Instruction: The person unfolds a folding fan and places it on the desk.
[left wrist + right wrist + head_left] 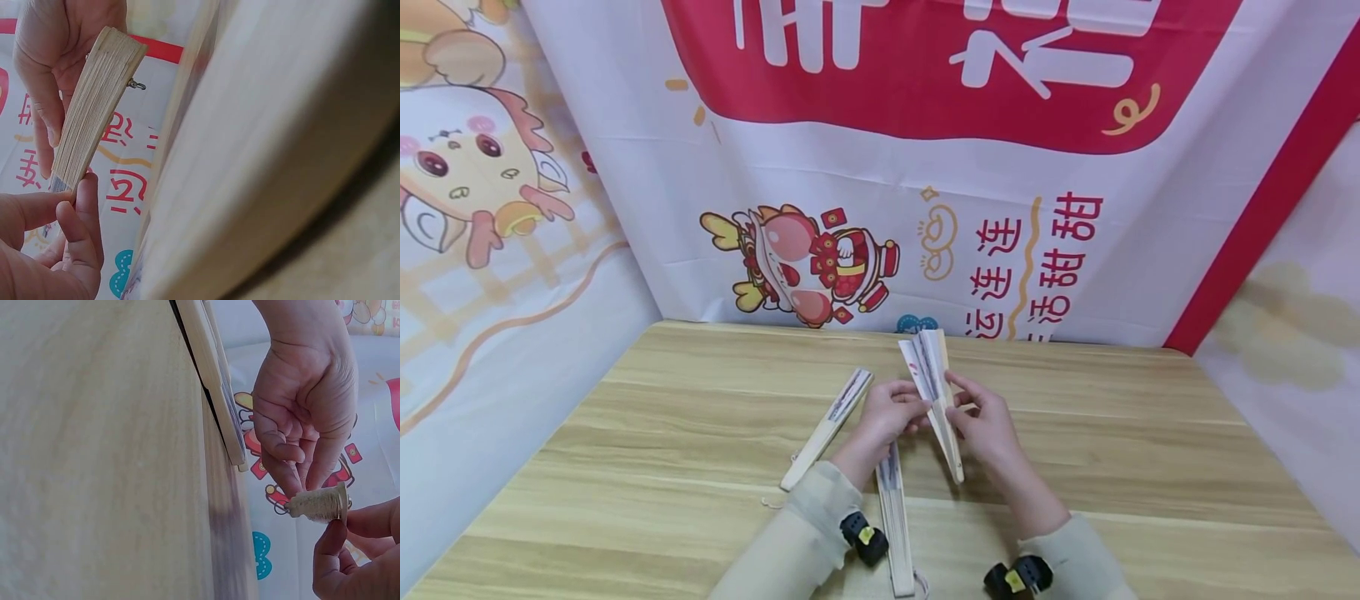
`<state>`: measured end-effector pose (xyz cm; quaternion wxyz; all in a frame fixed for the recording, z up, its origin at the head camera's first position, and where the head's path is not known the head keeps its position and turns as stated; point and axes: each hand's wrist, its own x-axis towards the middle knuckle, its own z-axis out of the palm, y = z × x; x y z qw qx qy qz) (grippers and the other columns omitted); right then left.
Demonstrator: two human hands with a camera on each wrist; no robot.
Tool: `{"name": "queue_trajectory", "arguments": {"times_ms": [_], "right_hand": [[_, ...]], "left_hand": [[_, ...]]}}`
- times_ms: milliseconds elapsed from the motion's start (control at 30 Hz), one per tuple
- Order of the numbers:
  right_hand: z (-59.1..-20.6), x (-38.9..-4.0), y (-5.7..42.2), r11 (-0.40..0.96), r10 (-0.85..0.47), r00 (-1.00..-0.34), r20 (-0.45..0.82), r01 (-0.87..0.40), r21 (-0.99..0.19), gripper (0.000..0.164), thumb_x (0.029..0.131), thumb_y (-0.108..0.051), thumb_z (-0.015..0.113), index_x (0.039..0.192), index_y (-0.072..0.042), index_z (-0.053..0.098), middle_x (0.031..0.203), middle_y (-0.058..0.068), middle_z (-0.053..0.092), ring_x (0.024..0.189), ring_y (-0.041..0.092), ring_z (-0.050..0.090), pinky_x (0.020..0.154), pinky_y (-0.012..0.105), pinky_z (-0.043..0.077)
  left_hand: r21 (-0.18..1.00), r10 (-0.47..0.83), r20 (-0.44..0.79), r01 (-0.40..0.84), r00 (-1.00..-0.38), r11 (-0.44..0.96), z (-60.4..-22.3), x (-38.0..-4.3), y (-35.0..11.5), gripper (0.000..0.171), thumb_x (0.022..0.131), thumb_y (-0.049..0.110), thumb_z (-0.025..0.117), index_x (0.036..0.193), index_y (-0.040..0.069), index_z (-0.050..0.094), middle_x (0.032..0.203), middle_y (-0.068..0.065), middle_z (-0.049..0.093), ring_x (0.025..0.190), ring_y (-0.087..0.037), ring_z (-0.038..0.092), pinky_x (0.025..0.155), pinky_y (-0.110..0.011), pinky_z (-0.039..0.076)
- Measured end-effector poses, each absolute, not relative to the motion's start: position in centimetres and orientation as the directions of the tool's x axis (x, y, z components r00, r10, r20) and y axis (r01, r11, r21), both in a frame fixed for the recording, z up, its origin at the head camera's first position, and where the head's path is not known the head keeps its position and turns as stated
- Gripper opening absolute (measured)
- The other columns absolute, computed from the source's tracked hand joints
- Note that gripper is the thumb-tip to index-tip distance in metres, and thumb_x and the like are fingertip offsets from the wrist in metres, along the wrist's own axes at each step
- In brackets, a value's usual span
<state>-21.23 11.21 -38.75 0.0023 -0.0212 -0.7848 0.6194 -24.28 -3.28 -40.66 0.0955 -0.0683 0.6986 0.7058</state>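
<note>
Between both hands is a folding fan (952, 454), its paper top slightly spread and its narrow pivot end pointing toward the person. The left hand (891, 412) pinches one side of the fan with thumb and fingers. On the other side, the right hand (988, 417) grips the outer rib. The left wrist view shows the stacked wooden ribs of this fan (94, 106) edge-on, with a small metal ring at the pivot. In the right wrist view the fan (319, 504) appears end-on, fingertips of both hands at its sides.
A closed folding fan (823, 433) lies on the wooden table (1112, 450) to the left. Another closed fan (897, 533) lies under the left forearm, a cord loop at its near end. A printed cloth backdrop (850, 167) hangs behind the table's far edge.
</note>
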Motion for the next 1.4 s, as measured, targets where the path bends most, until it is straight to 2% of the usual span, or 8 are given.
{"name": "queue_trajectory", "arguments": {"times_ms": [200,400,600,1033,1400], "right_hand": [[-38.66,-21.08,11.18,0.218,0.068,-0.997,-0.023,0.038,-0.975,0.059,0.090,0.011,0.057,0.144,-0.011,0.052,0.104,0.014,0.053,0.075,0.013,0.049,0.060,0.020,0.047],[-38.59,-21.09,11.29,0.209,0.096,-0.995,-0.001,0.021,-0.978,0.058,0.091,0.011,0.056,0.145,-0.010,0.050,0.104,0.015,0.053,0.075,0.013,0.049,0.060,0.020,0.048],[-38.74,-21.26,11.47,0.159,0.124,-0.992,0.012,0.008,-0.987,0.060,0.090,0.011,0.058,0.146,-0.009,0.049,0.102,0.013,0.054,0.075,0.011,0.051,0.063,0.018,0.052],[-38.79,-21.50,11.43,0.075,0.179,-0.984,0.007,0.007,-0.997,0.064,0.089,0.014,0.059,0.147,-0.010,0.048,0.100,0.009,0.049,0.074,0.007,0.052,0.066,0.016,0.057],[-38.69,-21.54,11.66,0.037,0.194,-0.981,-0.005,0.013,-0.999,0.065,0.090,0.013,0.058,0.149,-0.011,0.045,0.095,0.005,0.050,0.067,0.005,0.053,0.064,0.019,0.056]], "left_hand": [[0.977,0.032,-0.212,-0.212,-0.977,-0.024,-40.75,-24.36,-3.37,0.051,0.086,-0.004,0.069,0.135,-0.001,0.055,0.091,-0.011,0.073,0.058,-0.008,0.062,0.052,-0.015,0.048],[0.978,0.021,-0.204,-0.205,-0.979,-0.031,-40.77,-24.55,-3.52,0.056,0.085,-0.004,0.069,0.138,0.001,0.053,0.089,-0.009,0.072,0.058,-0.008,0.062,0.051,-0.015,0.048],[0.978,0.008,-0.204,-0.204,-0.979,-0.035,-40.57,-24.57,-3.69,0.058,0.086,-0.002,0.069,0.141,0.003,0.051,0.092,-0.010,0.072,0.061,-0.010,0.063,0.052,-0.017,0.049],[0.980,-0.025,-0.182,-0.179,-0.983,-0.090,-40.49,-24.66,-3.92,0.057,0.086,-0.005,0.067,0.141,0.000,0.050,0.086,-0.005,0.070,0.060,-0.009,0.063,0.053,-0.017,0.049],[0.981,-0.025,-0.165,-0.161,-0.986,-0.108,-40.58,-24.73,-4.05,0.057,0.089,-0.005,0.065,0.142,-0.004,0.046,0.085,-0.005,0.068,0.058,-0.008,0.063,0.052,-0.016,0.048]]}}
